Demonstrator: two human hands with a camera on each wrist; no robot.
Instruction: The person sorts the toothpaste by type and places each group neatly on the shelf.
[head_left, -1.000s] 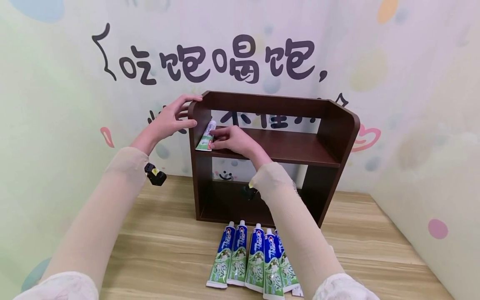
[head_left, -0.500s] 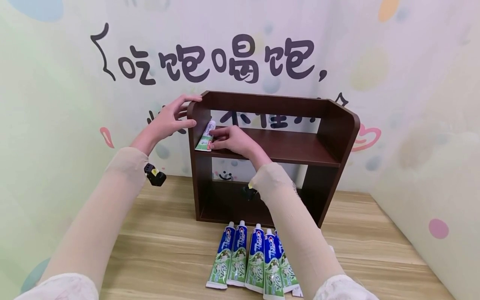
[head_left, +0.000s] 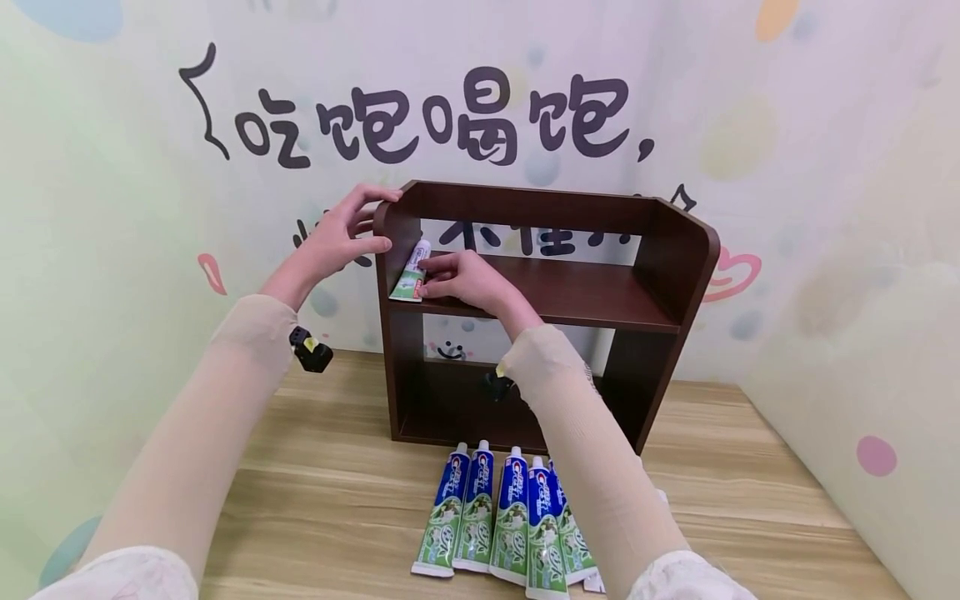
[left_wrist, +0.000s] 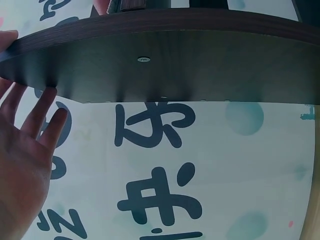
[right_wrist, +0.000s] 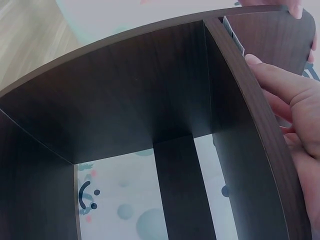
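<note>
A green, white and red toothpaste tube [head_left: 408, 279] lies on the upper board of a dark brown two-tier shelf [head_left: 585, 292], against its left side panel. The thumb and fingertips of my right hand [head_left: 468, 279] rest on the tube's right side, spread along it rather than wrapped round it. In the right wrist view, the thumb [right_wrist: 277, 80] is beside the tube's thin end [right_wrist: 234, 35]. My left hand [head_left: 337, 237] holds the upper front corner of the left side panel. The left wrist view shows fingers [left_wrist: 42, 112] against the panel's outer face and the thumb over its edge.
Several blue and green toothpaste tubes [head_left: 453, 508] lie side by side on the wooden table [head_left: 322, 492] in front of the shelf. My right forearm passes over the rightmost ones. A printed wall [head_left: 810, 167] stands close behind the shelf.
</note>
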